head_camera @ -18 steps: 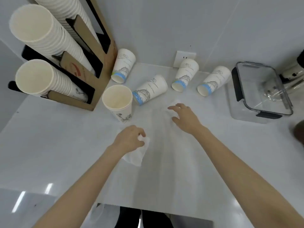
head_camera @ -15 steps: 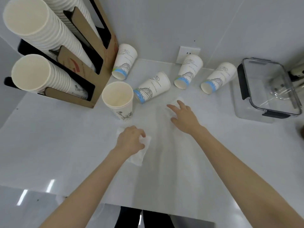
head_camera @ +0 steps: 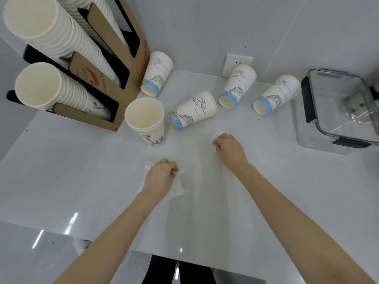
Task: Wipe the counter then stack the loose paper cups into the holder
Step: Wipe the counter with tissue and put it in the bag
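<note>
Head-worn wide-angle view, looking steeply down over a white counter

The single camera sits above and behind both forearms, facing forward and down toward the wall; the left hand [head_camera: 162,177] and right hand [head_camera: 230,149] sit near frame centre, close below the lens. Beyond the left hand and up-left rises the cup holder [head_camera: 114,78], bulging from lens distortion. There is no second view to compare.
</note>
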`<state>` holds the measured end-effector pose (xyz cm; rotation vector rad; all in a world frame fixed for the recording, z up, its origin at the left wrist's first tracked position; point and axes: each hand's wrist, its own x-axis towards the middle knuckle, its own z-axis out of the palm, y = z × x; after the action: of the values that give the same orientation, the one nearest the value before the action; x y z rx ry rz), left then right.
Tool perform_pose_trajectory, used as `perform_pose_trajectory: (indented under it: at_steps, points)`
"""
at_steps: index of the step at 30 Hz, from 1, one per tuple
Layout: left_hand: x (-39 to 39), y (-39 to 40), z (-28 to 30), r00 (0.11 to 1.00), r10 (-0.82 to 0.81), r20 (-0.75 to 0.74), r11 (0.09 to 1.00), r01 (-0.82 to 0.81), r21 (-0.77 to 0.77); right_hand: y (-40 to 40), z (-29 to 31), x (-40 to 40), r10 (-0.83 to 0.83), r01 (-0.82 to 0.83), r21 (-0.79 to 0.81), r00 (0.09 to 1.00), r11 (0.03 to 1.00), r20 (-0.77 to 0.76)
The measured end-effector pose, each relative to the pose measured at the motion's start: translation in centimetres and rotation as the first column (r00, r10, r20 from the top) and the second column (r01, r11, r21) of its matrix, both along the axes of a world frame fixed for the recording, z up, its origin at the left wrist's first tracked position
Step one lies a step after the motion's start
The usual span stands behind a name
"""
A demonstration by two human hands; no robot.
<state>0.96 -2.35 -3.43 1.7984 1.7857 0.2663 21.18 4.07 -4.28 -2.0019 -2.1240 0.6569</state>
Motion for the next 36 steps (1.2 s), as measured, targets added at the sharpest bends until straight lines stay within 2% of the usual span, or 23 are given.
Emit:
perform_pose_trajectory:
  at_steps: [5, 12, 19, 27, 33, 36]
  points:
    - [-1.3, -0.5, 2.3, 0.994, 0.076, 0.073, 0.990, -0.084, 0.110, -0.9, 2.8, -1.4, 0.067, -0.071, -0.012, 0.978, 0.997, -0.199]
    - [-6.4, -3.2, 6.5, 0.982, 0.151, 0.112, 0.963, -0.172, 0.206, -3.7, 6.9, -7.8, 0.239, -0.231, 0.063, 0.930, 0.971, -0.279]
    - [-15.0, -9.0, 7.7, 0.944, 0.307, 0.123, 0.909, -0.329, 0.258, -9.3, 8.4, -16.6, 0.304, -0.309, 0.058, 0.857, 0.949, -0.415]
    - [-25.8, -18.6, 5.0, 0.879, 0.458, 0.130, 0.856, -0.476, 0.201, -18.9, 3.4, -28.1, 0.295, -0.358, -0.045, 0.827, 0.933, -0.478]
    - [-31.5, -23.6, -0.2, 0.825, 0.550, 0.133, 0.822, -0.563, 0.091, -23.7, -1.8, -33.6, 0.228, -0.350, -0.173, 0.842, 0.921, -0.489]
    - [-33.2, -24.9, -3.9, 0.806, 0.577, 0.135, 0.807, -0.587, 0.056, -24.7, -4.9, -35.3, 0.153, -0.292, -0.221, 0.858, 0.931, -0.490]
